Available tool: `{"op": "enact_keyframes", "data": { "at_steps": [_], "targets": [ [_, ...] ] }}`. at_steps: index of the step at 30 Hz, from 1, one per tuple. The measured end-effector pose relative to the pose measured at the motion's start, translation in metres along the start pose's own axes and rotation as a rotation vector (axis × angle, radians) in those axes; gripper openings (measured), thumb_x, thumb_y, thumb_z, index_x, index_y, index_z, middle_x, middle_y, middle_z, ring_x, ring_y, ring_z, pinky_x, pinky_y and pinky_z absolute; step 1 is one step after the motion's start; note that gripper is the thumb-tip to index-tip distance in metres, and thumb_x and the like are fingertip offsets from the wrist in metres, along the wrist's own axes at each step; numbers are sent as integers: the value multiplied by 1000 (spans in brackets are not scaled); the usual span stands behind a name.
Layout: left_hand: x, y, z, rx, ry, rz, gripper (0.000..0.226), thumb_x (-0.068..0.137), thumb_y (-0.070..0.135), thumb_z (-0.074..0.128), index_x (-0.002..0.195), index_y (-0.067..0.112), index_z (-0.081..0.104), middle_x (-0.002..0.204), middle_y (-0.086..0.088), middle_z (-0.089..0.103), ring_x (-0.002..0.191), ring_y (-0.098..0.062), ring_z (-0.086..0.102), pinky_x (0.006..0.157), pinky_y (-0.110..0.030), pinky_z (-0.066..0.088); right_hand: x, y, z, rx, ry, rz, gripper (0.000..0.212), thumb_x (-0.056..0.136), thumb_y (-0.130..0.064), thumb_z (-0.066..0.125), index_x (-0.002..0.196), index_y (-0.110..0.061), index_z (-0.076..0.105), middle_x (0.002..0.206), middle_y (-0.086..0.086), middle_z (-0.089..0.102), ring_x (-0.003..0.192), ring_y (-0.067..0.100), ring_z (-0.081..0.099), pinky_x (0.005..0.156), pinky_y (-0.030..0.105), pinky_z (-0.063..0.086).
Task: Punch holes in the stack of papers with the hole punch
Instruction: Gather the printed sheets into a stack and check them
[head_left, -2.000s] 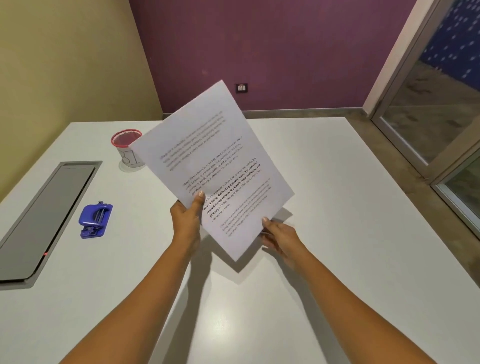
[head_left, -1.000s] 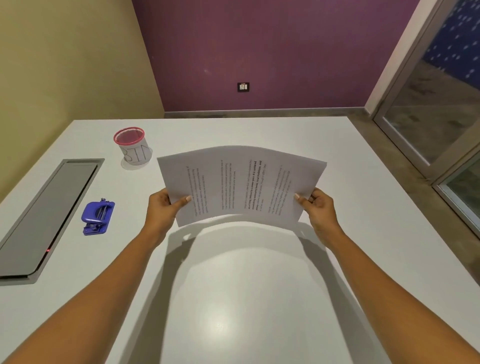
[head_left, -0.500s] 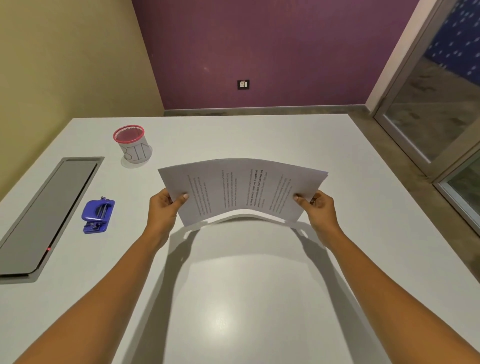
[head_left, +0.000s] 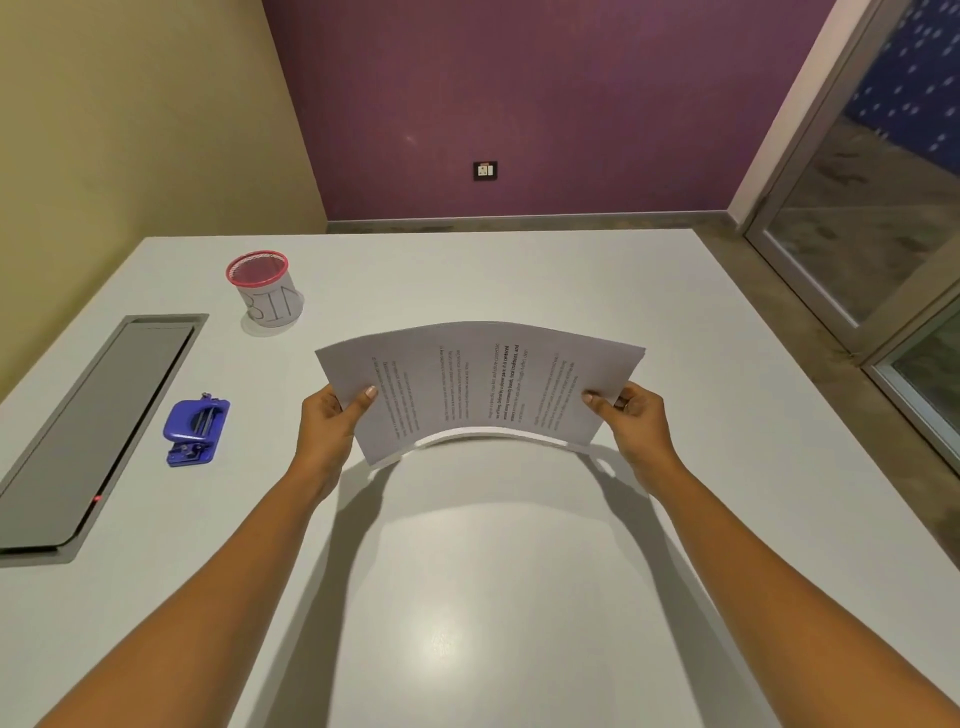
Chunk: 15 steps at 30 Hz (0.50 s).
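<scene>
A printed stack of papers (head_left: 480, 382) arches sideways above the table; the blue hole punch (head_left: 196, 432) lies well left.

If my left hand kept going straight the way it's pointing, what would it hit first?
Your left hand already grips the white stack of printed papers. Further on, only bare white table shows. The red-rimmed mesh cup and blue hole punch appear left of that line, though depth is unclear.

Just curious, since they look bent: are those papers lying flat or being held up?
Held up and bowed. The stack of papers arches between the left hand and right hand, casting a shadow on the table.
</scene>
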<state>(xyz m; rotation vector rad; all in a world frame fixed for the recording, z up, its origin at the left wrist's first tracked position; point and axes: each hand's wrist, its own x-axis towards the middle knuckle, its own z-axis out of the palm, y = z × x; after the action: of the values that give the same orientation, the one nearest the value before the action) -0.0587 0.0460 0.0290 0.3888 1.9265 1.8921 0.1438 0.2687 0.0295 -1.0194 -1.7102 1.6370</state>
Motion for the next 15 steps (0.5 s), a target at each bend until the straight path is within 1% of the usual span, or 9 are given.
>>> {"op": "enact_keyframes", "data": {
  "at_steps": [3,4,6,7,8,10,12,13,15],
  "targets": [
    [-1,-3,-1,29,-28,-27,29,87,3,57,116,5,58,94,7,64,89,-14,62,81,-28,49,-1,4,-2,-14,-30,11,28,83,-2,63,111,-4,62,98,0,65,85,8,62,69,13,52],
    [-2,-5,-1,37,-36,-43,29,88,4,57,116,6,58,95,7,64,91,-17,62,84,-30,48,-1,5,-2,-21,-33,19,29,83,-1,63,112,-4,62,100,0,65,86,11,62,71,14,52],
    [-4,-9,0,45,-38,-68,28,89,6,55,116,6,58,94,5,65,98,-25,60,89,-36,46,-2,8,-1,-30,-25,32,29,84,-2,62,113,-1,61,105,4,64,91,19,61,79,23,49],
    [-5,-10,1,48,-35,-73,27,90,8,54,117,5,58,94,5,65,99,-26,59,90,-37,45,-2,9,0,-28,-20,34,28,85,-3,61,113,-1,62,106,5,64,94,21,60,80,25,48],
    [-5,-9,2,49,-32,-73,27,90,9,54,117,5,59,93,5,65,98,-27,59,90,-38,45,-2,8,0,-24,-13,34,28,85,-3,61,113,-1,62,105,6,64,94,21,60,79,24,47],
    [-6,-7,4,44,-25,-66,27,91,9,53,117,4,59,93,5,65,96,-27,59,90,-38,45,-2,6,0,-12,4,29,27,85,-5,61,112,-2,63,103,5,64,92,19,60,74,18,47],
    [-6,-4,4,36,-22,-59,27,91,9,53,117,5,59,93,5,65,95,-26,59,90,-39,46,-2,5,-1,-1,19,24,27,85,-6,62,112,-2,63,103,5,65,88,15,62,72,15,47],
    [-6,-3,4,34,-24,-58,27,91,9,53,117,5,59,93,5,65,95,-26,60,90,-39,46,-2,5,-2,1,20,25,28,85,-6,62,112,-2,63,103,5,65,87,15,62,73,16,48],
    [-7,-4,2,37,-35,-60,25,89,7,56,113,9,59,95,5,65,93,-22,61,90,-38,45,-3,7,-3,-5,13,35,30,84,-5,63,114,-2,62,105,5,65,93,19,61,80,24,48]
  ]
}}
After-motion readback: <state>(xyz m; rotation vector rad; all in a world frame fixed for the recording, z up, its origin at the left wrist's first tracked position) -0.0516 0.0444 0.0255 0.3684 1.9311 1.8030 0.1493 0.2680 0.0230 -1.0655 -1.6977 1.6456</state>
